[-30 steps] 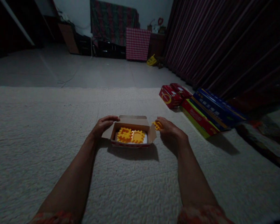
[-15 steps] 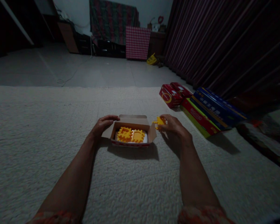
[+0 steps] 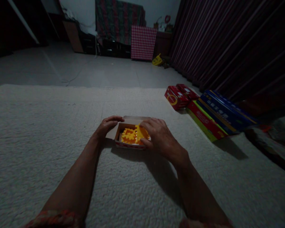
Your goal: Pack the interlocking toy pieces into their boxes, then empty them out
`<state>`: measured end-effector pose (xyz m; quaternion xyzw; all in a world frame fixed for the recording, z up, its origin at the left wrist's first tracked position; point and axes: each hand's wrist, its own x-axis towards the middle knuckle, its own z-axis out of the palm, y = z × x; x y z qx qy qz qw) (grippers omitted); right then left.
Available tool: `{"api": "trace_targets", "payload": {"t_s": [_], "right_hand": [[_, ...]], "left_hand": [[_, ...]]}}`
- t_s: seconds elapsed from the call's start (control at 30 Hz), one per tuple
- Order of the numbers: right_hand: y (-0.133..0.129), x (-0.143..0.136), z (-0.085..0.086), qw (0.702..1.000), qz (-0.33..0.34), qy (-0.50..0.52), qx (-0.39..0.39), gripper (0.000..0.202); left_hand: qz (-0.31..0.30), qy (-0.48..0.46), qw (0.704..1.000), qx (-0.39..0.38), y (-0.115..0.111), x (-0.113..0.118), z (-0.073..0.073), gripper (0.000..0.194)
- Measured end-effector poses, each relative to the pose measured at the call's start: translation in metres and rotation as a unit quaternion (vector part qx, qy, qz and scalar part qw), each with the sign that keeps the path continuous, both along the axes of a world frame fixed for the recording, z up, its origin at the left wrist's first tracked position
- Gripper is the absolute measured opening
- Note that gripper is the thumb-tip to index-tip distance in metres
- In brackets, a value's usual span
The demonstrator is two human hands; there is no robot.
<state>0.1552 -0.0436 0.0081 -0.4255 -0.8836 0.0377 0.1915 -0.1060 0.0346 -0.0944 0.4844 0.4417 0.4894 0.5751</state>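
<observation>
On a pale quilted mat (image 3: 123, 186), my right hand (image 3: 160, 136) pinches a yellow toothed piece (image 3: 141, 131) between thumb and fingers, tilted over the right end of an open carton (image 3: 127, 146). My left hand (image 3: 105, 127) lies against the carton's left end, fingers reaching its far corner; whether they grip the side flap (image 3: 111, 133), I cannot tell. A second yellow piece (image 3: 128, 135) lies inside, just left of my grasp. As I judge it, the two could catch tooth to tooth and jam, since my fingers hide that end; a hard push could skid the light-looking carton if my left hand braces it poorly. Farther right sit red boxes (image 3: 176, 97) and a blue box (image 3: 224, 110); beyond, a checked cloth (image 3: 143, 42) hangs.
</observation>
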Motion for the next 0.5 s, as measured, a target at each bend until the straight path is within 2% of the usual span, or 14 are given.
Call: {"api": "trace_targets", "payload": {"t_s": [0.13,0.5], "right_hand": [[-0.001,0.002,-0.010,0.998,-0.012,-0.046,-0.028,0.027],[0.002,0.003,-0.018,0.998,-0.026,-0.044,-0.032,0.024]], "left_hand": [[0.003,0.003,1.000,-0.007,0.000,0.000,0.000,0.028],[-0.004,0.002,1.000,0.001,0.001,-0.001,-0.002,0.028]]}}
